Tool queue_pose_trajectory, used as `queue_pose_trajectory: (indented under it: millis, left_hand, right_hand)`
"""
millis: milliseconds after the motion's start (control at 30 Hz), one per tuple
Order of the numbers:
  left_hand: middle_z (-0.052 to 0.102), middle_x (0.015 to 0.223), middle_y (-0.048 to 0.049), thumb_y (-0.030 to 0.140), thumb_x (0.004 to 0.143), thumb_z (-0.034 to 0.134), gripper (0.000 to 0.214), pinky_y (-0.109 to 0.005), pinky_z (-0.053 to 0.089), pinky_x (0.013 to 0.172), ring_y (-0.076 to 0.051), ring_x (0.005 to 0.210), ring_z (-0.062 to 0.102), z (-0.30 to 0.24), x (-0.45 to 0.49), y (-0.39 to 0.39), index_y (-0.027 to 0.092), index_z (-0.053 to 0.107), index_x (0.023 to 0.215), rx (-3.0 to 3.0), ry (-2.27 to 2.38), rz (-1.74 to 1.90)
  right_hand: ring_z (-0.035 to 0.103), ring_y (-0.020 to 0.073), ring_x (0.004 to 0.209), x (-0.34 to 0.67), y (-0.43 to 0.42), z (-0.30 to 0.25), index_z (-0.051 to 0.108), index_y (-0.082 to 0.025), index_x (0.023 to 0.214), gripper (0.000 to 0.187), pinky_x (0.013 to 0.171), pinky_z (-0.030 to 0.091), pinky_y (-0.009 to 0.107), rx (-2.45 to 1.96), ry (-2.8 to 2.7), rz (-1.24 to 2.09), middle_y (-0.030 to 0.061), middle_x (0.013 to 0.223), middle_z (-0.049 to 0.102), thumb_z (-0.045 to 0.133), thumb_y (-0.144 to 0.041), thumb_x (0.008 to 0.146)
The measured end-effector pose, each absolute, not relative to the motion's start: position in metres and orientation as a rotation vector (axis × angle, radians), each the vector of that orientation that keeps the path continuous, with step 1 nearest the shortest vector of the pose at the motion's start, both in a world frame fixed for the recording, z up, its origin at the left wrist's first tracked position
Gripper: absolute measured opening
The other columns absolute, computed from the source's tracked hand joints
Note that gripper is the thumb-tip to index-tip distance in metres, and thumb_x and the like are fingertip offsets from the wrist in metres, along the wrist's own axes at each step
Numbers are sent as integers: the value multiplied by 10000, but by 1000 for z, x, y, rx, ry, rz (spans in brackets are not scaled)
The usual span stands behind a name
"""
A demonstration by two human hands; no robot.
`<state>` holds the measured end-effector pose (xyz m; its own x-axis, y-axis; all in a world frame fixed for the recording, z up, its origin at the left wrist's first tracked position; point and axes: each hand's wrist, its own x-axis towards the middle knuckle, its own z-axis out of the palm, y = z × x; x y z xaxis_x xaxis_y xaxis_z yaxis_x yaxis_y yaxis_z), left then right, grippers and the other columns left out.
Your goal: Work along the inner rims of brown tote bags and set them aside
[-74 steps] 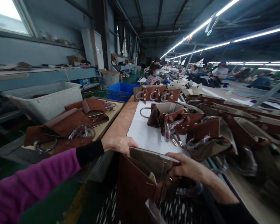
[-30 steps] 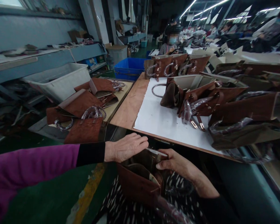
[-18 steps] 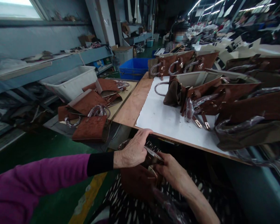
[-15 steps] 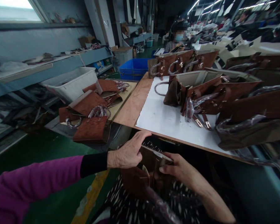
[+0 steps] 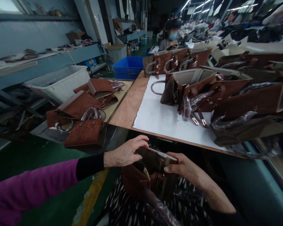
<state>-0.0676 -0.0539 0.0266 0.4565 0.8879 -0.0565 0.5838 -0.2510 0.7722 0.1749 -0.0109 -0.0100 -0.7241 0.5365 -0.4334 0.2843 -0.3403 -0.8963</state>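
Observation:
A brown handbag (image 5: 136,182) rests on my lap with its mouth facing up, and the dark lining shows inside. The fingers of my left hand (image 5: 124,153) curve over the left end of its far rim, with the thumb on the near side. At the right end of that rim, my right hand (image 5: 185,168) pinches the pale edge between thumb and fingers. A plastic-wrapped handle (image 5: 161,207) hangs from the bag's near side over the patterned cloth (image 5: 122,204) on my lap.
Ahead is a worktable with white paper (image 5: 155,116), bearing several brown handbags (image 5: 202,94). More bags (image 5: 85,131) lie on a lower stand at the left. Behind them are a white bin (image 5: 58,83) and a blue crate (image 5: 128,66). A masked person (image 5: 167,44) sits beyond the table.
My left hand's fingers have gone from stretched out to curved at the rim. The rim has spread and more of the lining shows. The view has shifted slightly right.

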Motion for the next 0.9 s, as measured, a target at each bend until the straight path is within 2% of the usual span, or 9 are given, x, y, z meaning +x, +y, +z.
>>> queue_pose_trajectory:
  millis: [233,533,733,800,900]
  left_hand:
    - [513,1120,-59,34,667,497,167,-286,390,871,-174,978,510,20,-61,-52,158,518,776,1983,1345,547]
    - [509,1147,-42,114,721,552,52,-304,400,861,-180,945,526,18,-56,-52,152,583,705,1989,1397,457]
    - [483,1200,-57,83,722,565,100,-363,320,973,-228,1131,398,21,-53,-53,156,601,663,2196,1275,514]
    - [512,1124,-65,72,744,537,118,-333,338,939,-209,1078,416,22,-51,-53,147,577,663,2258,1215,551]
    - [548,915,-42,59,779,471,148,-253,380,804,-147,877,478,22,-51,-50,140,513,663,2257,1048,504]
  right_hand:
    - [488,109,635,174,-15,-5,585,-149,813,184,580,347,214,-1061,-1651,2204,-25,708,572,638,-226,655]
    - [504,119,639,175,-16,-3,563,-151,787,225,572,357,226,-1052,-1638,2195,-15,716,579,645,-328,675]
    - [464,102,594,176,-11,-15,576,-143,834,289,541,343,220,-1110,-1679,2068,-28,661,538,636,-394,702]
    - [441,91,570,177,-11,-17,577,-141,813,276,520,323,214,-1118,-1670,2065,-37,640,521,637,-388,705]
    - [469,99,606,177,-12,-16,583,-137,831,251,547,339,216,-1089,-1637,2093,-29,673,550,633,-356,719]
